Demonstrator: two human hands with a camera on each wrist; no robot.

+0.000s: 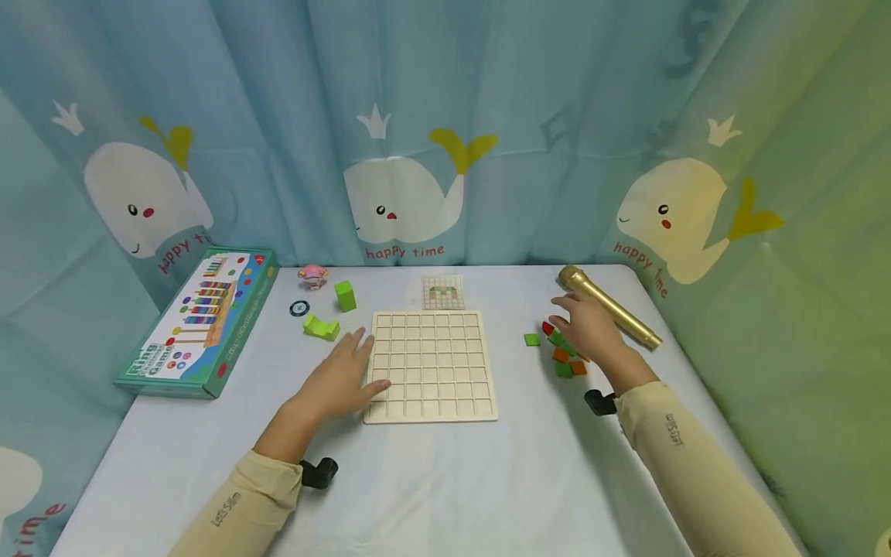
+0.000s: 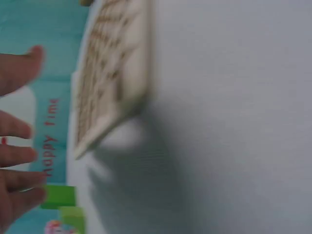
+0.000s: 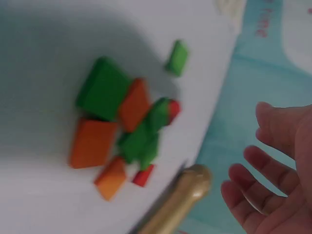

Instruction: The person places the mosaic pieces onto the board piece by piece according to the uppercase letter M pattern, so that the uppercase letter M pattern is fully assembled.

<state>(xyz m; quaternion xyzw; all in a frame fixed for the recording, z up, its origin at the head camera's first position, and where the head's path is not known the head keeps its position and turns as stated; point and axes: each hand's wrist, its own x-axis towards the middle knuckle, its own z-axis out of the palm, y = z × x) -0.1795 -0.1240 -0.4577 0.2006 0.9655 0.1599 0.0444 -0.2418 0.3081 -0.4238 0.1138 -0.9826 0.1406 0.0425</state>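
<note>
A pale wooden grid board [image 1: 431, 363] lies at the middle of the white table. My left hand [image 1: 337, 379] is at its left edge, fingers spread, holding nothing; whether it touches the board I cannot tell. In the left wrist view the board [image 2: 109, 73] is blurred. To the right, a loose pile of green, orange and red tiles [image 1: 562, 370] lies partly hidden under my right hand [image 1: 592, 329]. That hand hovers with its fingers apart, and nothing shows between them in the right wrist view. One green tile [image 3: 178, 57] lies apart from the pile.
Behind the board is a small patterned grid card [image 1: 442, 293]. A gold microphone [image 1: 612, 307] lies beyond my right hand. At left are a green block [image 1: 345, 296], a curved green block [image 1: 322, 328], a round token [image 1: 299, 309], a pink figurine [image 1: 313, 276] and a game box [image 1: 202, 321].
</note>
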